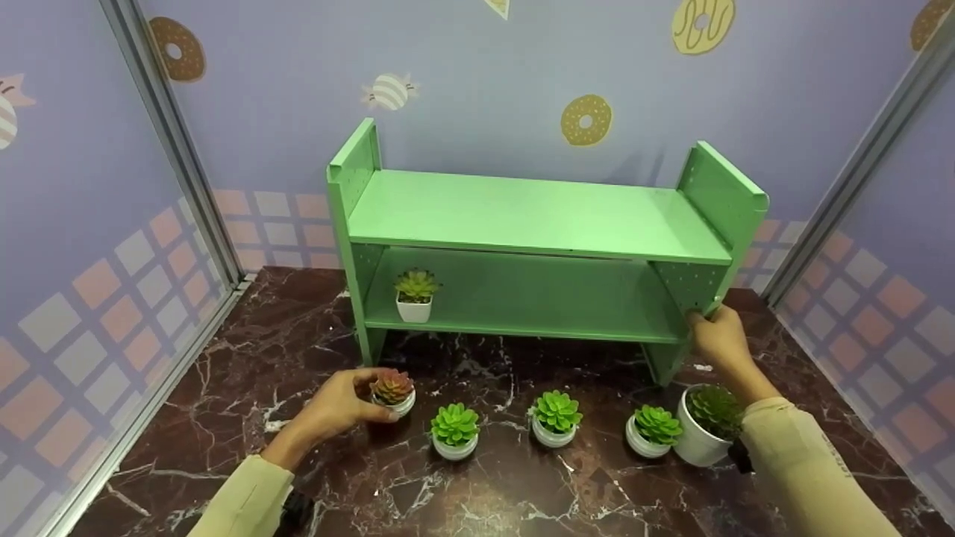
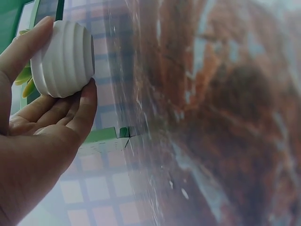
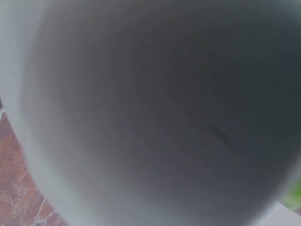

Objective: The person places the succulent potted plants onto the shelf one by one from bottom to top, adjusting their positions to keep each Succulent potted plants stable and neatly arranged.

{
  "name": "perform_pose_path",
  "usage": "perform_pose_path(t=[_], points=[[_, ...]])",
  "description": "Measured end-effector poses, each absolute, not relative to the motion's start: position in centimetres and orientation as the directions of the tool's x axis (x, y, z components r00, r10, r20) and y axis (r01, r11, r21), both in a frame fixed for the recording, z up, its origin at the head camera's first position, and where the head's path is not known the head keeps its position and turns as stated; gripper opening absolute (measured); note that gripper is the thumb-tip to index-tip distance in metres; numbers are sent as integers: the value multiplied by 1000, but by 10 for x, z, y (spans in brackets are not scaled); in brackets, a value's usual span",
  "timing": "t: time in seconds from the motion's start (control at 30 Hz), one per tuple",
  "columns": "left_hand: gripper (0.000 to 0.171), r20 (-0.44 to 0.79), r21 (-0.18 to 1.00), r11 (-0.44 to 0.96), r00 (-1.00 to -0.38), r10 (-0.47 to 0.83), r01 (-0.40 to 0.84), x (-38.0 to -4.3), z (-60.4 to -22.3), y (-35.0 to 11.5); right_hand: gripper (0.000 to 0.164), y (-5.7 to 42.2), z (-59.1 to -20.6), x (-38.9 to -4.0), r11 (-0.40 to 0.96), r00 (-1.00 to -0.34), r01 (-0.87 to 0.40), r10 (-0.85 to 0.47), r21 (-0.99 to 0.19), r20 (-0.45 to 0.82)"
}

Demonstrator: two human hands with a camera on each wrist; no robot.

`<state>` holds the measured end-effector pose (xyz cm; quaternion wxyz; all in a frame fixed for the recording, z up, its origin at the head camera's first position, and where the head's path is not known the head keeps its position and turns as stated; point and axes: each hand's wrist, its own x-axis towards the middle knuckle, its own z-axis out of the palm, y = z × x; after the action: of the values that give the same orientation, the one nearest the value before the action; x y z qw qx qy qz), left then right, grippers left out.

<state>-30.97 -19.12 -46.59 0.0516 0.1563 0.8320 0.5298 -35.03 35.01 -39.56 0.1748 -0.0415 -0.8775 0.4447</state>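
My left hand [image 1: 339, 403] holds a small reddish succulent [image 1: 392, 385] in a white ribbed pot [image 2: 63, 59], thumb on one side and fingers on the other. In the left wrist view the pot's base stands off the marble table. At the right, my right hand [image 1: 724, 343] grips the edge of the side panel of a green two-tier shelf [image 1: 522, 212], near the lower board. A blurred grey surface fills most of the right wrist view and hides that hand.
A succulent in a square white pot [image 1: 415, 309] stands on the lower board's left end. Along the table front are green succulents in white pots [image 1: 455, 446] [image 1: 554, 434] [image 1: 647, 444] and a larger white pot [image 1: 697, 440] beside my right forearm. Patterned walls enclose the table.
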Motion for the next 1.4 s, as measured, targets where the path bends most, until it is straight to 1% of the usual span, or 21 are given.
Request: perform_pose_path(t=[0.43,0.57,0.7,1.0,1.17,1.4], points=[[64,79,915,353,-945,318,195,-311,-466,-186,31,350,-396,-350,604,-938,-84,220,-792,267],[66,77,915,352,-942,326,197,-311,-466,-186,26,350,-395,-350,604,-938,-82,221,-793,266],[67,78,919,346,-948,308,189,-311,-466,-186,19,350,-395,-351,593,-938,-88,221,-800,267],[62,97,930,313,-949,301,194,-310,-460,-180,26,350,-395,-351,592,-933,-96,225,-800,279],[63,115,922,324,-950,290,211,-310,-459,-179,25,350,-394,-351,585,-933,-91,233,-806,275],[65,121,933,291,-945,304,213,-311,-459,-177,24,351,-396,-351,589,-930,-92,236,-803,280]])
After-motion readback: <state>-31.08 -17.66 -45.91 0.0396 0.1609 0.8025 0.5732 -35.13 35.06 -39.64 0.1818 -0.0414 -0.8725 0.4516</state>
